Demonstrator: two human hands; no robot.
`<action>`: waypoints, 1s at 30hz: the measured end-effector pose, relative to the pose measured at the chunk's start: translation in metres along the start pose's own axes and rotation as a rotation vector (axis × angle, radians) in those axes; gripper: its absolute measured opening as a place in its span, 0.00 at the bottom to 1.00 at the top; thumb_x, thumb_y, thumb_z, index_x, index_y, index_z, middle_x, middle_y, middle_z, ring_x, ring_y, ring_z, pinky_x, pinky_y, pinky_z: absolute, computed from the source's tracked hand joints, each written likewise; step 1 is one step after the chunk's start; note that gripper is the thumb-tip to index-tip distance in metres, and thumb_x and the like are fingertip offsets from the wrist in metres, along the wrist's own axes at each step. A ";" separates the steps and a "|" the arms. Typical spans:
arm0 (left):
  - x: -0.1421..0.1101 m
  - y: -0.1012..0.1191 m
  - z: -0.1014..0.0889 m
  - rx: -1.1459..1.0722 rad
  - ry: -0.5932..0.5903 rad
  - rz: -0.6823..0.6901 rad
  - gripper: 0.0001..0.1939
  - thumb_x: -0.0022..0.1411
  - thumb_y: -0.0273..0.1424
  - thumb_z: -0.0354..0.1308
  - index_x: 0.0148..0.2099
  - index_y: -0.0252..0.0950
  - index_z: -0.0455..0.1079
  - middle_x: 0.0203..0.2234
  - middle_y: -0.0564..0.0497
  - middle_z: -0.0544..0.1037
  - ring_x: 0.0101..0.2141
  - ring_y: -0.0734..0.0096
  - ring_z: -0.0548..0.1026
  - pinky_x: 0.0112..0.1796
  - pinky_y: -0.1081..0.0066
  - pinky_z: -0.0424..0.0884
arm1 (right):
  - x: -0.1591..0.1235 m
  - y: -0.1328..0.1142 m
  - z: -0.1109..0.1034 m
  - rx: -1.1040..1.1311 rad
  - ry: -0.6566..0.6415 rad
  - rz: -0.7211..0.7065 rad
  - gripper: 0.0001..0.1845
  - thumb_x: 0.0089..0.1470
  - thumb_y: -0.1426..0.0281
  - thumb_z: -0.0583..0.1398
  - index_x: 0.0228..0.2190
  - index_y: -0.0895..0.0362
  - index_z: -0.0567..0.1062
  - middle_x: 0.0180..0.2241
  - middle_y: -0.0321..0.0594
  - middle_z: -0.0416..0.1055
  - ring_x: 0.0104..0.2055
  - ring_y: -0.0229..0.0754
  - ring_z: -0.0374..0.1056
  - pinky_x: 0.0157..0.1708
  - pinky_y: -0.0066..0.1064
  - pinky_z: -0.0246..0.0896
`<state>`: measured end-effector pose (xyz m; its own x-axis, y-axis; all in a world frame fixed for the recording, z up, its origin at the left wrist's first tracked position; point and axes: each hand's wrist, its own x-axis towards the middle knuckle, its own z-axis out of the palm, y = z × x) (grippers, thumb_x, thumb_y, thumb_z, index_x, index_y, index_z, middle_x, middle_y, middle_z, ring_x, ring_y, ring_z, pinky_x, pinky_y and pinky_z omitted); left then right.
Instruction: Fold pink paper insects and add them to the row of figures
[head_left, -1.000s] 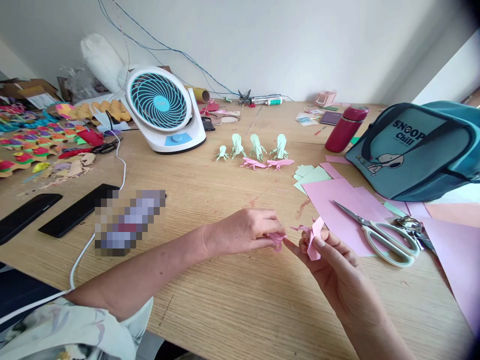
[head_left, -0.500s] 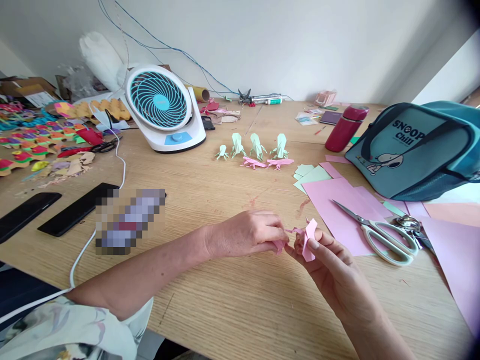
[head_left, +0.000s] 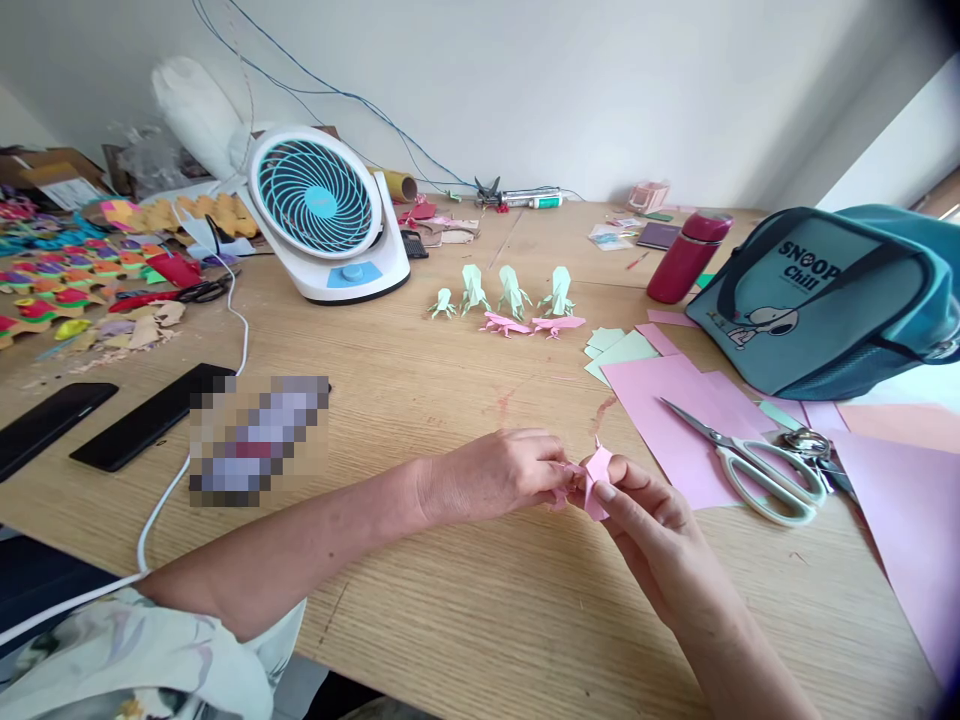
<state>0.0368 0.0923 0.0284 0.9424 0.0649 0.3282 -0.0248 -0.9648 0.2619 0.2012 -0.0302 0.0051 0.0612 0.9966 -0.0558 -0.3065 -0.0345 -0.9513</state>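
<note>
Pink folded-paper figure [head_left: 598, 482] is held above the wooden table [head_left: 450, 610], grasped between the thumb and the bent fingers of the right hand [head_left: 660, 525]. Just beside it, the fingertips of the left hand [head_left: 517, 467] are pinching small pink paper folds [head_left: 559, 498]; whether these belong to the same figure, I cannot tell. To the right, pale-handled metal scissors [head_left: 721, 440] lie partly on flat pink paper [head_left: 656, 405]. Farther away, two pink paper insects [head_left: 559, 323] rest before four pale-green paper insects [head_left: 513, 290].

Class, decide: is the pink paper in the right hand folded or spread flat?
Folded: the pink paper shows angled edges and a thin point sticking up.
</note>
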 end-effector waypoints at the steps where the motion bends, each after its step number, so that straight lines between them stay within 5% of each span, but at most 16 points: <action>1: 0.000 0.002 0.000 -0.009 0.004 -0.005 0.07 0.69 0.27 0.53 0.42 0.34 0.73 0.34 0.47 0.77 0.35 0.71 0.74 0.40 0.73 0.70 | 0.000 0.000 0.000 0.011 0.002 0.003 0.10 0.59 0.62 0.62 0.27 0.52 0.74 0.29 0.34 0.66 0.36 0.39 0.60 0.42 0.32 0.56; 21: -0.001 0.005 -0.004 0.136 0.050 -0.066 0.06 0.66 0.33 0.59 0.42 0.38 0.75 0.33 0.52 0.79 0.34 0.70 0.73 0.43 0.66 0.64 | 0.001 0.001 -0.003 0.057 0.043 0.000 0.10 0.57 0.63 0.64 0.26 0.54 0.74 0.28 0.34 0.66 0.35 0.40 0.63 0.42 0.35 0.62; 30: 0.001 -0.002 -0.003 -0.249 0.086 -0.216 0.04 0.62 0.31 0.63 0.36 0.36 0.74 0.30 0.55 0.80 0.34 0.73 0.76 0.44 0.71 0.64 | 0.001 -0.006 -0.001 0.157 0.114 -0.018 0.12 0.55 0.63 0.66 0.24 0.54 0.74 0.28 0.34 0.67 0.36 0.38 0.64 0.51 0.41 0.65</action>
<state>0.0365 0.0956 0.0310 0.9035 0.2923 0.3136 0.0813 -0.8350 0.5442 0.2044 -0.0291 0.0102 0.1722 0.9817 -0.0811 -0.4479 0.0047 -0.8941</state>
